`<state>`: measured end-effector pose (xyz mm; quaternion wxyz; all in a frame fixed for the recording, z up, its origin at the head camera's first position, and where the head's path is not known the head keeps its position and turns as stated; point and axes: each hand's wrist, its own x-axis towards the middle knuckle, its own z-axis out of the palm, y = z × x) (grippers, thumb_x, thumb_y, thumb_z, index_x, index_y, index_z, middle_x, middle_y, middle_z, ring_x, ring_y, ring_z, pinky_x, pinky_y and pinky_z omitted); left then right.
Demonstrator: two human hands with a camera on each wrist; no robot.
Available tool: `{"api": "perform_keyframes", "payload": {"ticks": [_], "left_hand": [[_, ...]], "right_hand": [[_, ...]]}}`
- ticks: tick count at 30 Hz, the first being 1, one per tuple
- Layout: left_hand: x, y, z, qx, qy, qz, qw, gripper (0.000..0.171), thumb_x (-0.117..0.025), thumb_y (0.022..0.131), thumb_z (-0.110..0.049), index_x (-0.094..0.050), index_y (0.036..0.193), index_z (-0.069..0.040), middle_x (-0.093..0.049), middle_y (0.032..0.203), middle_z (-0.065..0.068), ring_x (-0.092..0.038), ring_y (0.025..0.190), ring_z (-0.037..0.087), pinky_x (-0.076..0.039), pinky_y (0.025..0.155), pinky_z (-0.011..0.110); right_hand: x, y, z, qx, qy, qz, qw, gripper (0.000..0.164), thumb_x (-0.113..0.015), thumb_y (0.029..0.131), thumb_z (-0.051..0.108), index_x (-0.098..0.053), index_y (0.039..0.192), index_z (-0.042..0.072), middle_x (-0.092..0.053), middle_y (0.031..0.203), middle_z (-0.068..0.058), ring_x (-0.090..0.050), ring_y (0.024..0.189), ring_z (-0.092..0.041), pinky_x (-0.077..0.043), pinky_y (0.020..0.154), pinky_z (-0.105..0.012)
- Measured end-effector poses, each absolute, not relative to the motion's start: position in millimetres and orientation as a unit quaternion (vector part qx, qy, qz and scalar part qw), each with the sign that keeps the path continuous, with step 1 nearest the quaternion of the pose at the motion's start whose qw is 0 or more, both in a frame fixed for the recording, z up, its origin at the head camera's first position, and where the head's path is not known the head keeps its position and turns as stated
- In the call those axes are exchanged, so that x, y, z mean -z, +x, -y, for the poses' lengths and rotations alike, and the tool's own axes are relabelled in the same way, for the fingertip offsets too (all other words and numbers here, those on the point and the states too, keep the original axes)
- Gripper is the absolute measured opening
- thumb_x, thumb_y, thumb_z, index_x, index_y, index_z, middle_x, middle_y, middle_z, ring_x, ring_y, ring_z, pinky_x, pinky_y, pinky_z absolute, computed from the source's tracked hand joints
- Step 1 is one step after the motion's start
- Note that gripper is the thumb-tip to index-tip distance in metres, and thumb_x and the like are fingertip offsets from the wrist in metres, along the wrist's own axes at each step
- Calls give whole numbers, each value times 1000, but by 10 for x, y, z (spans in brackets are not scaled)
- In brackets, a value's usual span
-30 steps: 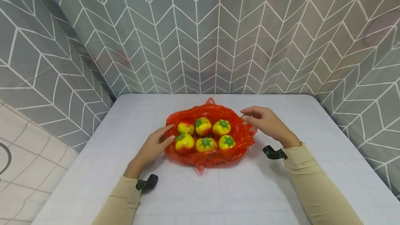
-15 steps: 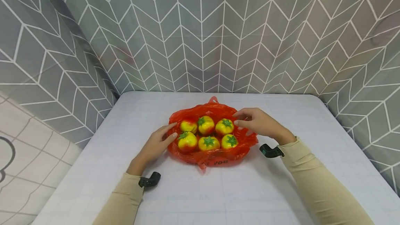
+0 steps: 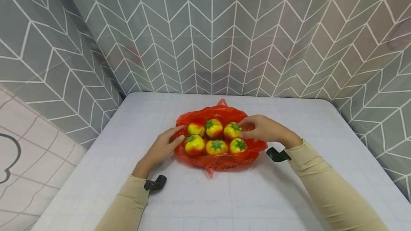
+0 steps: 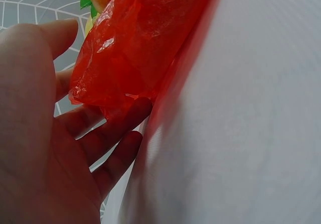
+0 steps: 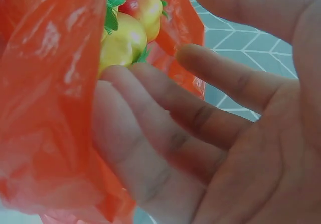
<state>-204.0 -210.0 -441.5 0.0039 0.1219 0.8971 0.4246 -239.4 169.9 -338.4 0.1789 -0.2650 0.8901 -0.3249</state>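
A red plastic bag lies spread on the table with its mouth wide. Inside sit several yellow-and-red tomato-like fruits with green leafy tops. My left hand is at the bag's left rim; in the left wrist view its fingers are spread around the outside of the red film. My right hand reaches over the right rim, thumb and fingers apart, beside the back-right fruit. In the right wrist view, its fingertips lie close to a yellow fruit; whether they touch it I cannot tell.
The white table extends around the bag on all sides. A grey curtain with white chevron lines hangs behind it and along both sides. Black wrist cameras are strapped at both cuffs. Pale tiled fabric lies at the left.
My right hand has moved left, from outside the bag's right edge to the back-right fruit. The left hand keeps its place at the rim. The head view has shifted slightly.
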Motion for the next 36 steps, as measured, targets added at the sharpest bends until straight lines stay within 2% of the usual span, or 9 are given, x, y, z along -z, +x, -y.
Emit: {"api": "perform_keyframes", "payload": {"ticks": [8, 13, 20, 31, 36], "left_hand": [[4415, -2035, 2089, -423, 124, -897, 2, 58, -56, 99, -51, -48, 150, -24, -50, 149, 7, -40, 141, 30, -32, 114, 54], [4418, -2019, 2094, -425, 117, -898, 7, 58, -56, 99, -51, -48, 150, -25, -48, 150, 6, -39, 142, 29, -32, 114, 54], [4423, -2015, 2091, -430, 119, -895, 6, 58, -57, 99, -51, -49, 150, -24, -48, 150, 7, -38, 143, 30, -30, 115, 54], [4373, -2022, 2092, -431, 140, -891, 3, 56, -56, 100, -47, -49, 150, -21, -49, 149, 9, -39, 142, 32, -29, 116, 54], [4375, -2021, 2095, -433, 138, -891, 6, 57, -56, 100, -48, -49, 150, -22, -49, 149, 8, -39, 142, 31, -30, 115, 53]], "right_hand": [[3394, -2359, -1651, 271, -269, -905, 189, 41, -75, 90, 25, -66, 125, 4, -66, 100, -1, -58, 96, -22, -55, 77, -32], [3423, -2359, -1606, 250, -270, -908, 203, 43, -78, 88, 26, -66, 124, 6, -66, 100, -1, -59, 97, -21, -56, 78, -32], [3442, -2327, -1589, 235, -266, -911, 212, 49, -81, 85, 29, -65, 126, 8, -65, 105, -4, -59, 97, -21, -55, 80, -35], [3436, -2255, -1559, 208, -268, -913, 229, 57, -84, 82, 30, -64, 131, 9, -64, 117, -5, -56, 109, -26, -55, 90, -42], [3462, -2243, -1553, 207, -265, -912, 235, 57, -84, 82, 28, -64, 132, 10, -63, 118, -4, -55, 111, -25, -56, 89, -41]]}}
